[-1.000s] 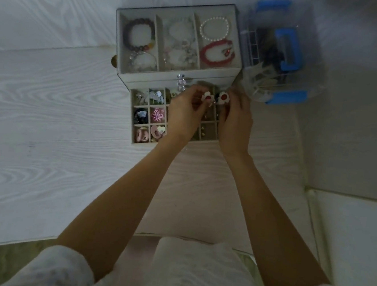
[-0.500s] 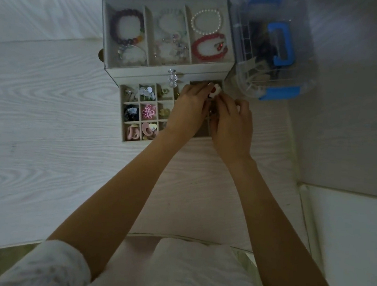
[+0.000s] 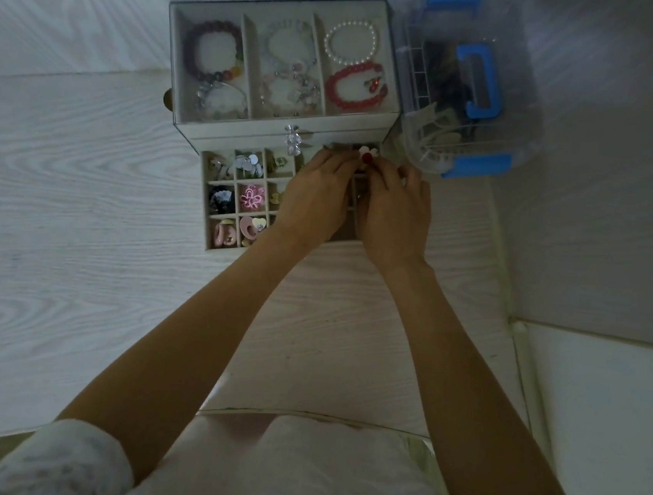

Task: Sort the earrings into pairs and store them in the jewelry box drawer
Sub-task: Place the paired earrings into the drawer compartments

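1. Earrings fill the small square cells of the pulled-out drawer (image 3: pixel 212 247), which sticks out toward the person from the foot of the jewelry box (image 3: pixel 276 137) on the pale wood-grain table (image 3: pixel 61 187).
2. Nearest the drawer's front edge lies a pink pair (image 3: pixel 225 233); behind it sit a dark earring (image 3: pixel 221 198) and a pink flower earring (image 3: pixel 252 196).
3. Left hand (image 3: pixel 314 197) reaches over the middle of the drawer, fingers curled forward; whether they pinch anything cannot be told.
4. Right hand (image 3: pixel 395 210) is just beside it, fingers bent, its fingertips touching a white flower earring with a red centre (image 3: pixel 367 154) at the drawer's back right corner; a firm hold is not plain.
5. Behind, under the box's clear top, lie a purple bead bracelet (image 3: pixel 212 50), a pearl bracelet (image 3: pixel 350 42) and a red bracelet (image 3: pixel 356 87).
6. At the table's far right corner stands a clear bin with blue handle (image 3: pixel 479 86), beside the box.
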The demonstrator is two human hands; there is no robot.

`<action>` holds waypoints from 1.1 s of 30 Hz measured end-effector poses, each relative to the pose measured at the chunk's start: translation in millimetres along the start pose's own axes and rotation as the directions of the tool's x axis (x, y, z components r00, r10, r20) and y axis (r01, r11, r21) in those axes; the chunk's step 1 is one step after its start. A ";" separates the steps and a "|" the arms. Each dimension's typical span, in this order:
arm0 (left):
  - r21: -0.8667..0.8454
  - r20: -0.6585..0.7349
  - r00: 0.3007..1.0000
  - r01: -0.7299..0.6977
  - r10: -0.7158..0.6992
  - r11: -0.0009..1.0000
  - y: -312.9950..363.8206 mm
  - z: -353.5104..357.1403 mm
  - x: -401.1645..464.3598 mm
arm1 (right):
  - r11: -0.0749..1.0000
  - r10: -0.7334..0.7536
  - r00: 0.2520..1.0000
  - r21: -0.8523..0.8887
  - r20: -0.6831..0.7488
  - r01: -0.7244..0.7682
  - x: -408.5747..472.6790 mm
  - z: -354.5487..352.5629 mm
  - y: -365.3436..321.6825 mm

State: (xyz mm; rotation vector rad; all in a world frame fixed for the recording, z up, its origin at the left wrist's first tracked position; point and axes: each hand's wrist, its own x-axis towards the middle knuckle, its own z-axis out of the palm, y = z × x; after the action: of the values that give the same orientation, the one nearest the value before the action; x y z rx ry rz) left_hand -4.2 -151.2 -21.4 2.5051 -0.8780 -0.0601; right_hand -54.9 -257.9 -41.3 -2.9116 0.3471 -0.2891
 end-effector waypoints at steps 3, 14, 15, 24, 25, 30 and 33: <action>0.076 -0.001 0.999 -0.047 0.047 0.996 -2.1 -1.3 1.8 | 1.000 0.017 0.999 0.026 0.029 -0.018 -1.1 -1.5 -2.2; 0.106 0.020 0.997 -0.078 0.076 0.991 -8.5 -3.6 1.6 | 0.999 -0.017 0.997 0.041 0.074 0.014 -3.0 -8.7 -3.7; 0.083 0.018 0.998 -0.067 0.066 0.994 -9.4 -4.0 0.5 | 0.999 -0.019 0.997 0.043 0.076 0.016 -1.1 -9.8 -4.4; -0.113 -0.111 0.993 0.027 -0.039 0.993 -20.2 -36.6 -28.9 | 0.959 0.009 0.998 0.282 0.068 -0.028 -16.7 -24.4 -5.3; -0.126 -0.130 0.990 0.037 -0.054 0.991 -22.7 -42.2 -34.0 | 0.952 0.018 0.998 0.305 0.053 -0.033 -20.9 -28.6 -5.3; -0.103 -0.129 0.985 0.104 -0.117 0.989 -42.6 -61.4 -79.5 | 0.960 -0.036 0.999 0.278 0.030 0.027 -63.3 -43.3 -4.4; -0.011 -0.037 0.992 0.118 -0.118 0.993 -55.8 -59.9 -102.2 | 0.972 -0.093 0.992 0.226 0.089 0.070 -81.3 -32.1 -11.4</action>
State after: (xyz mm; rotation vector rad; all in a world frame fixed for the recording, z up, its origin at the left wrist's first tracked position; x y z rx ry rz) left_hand -41.3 -26.7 -5.6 2.5393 -0.7126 -0.0560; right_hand -136.9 -232.2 -21.8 -2.7104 0.1674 -0.1817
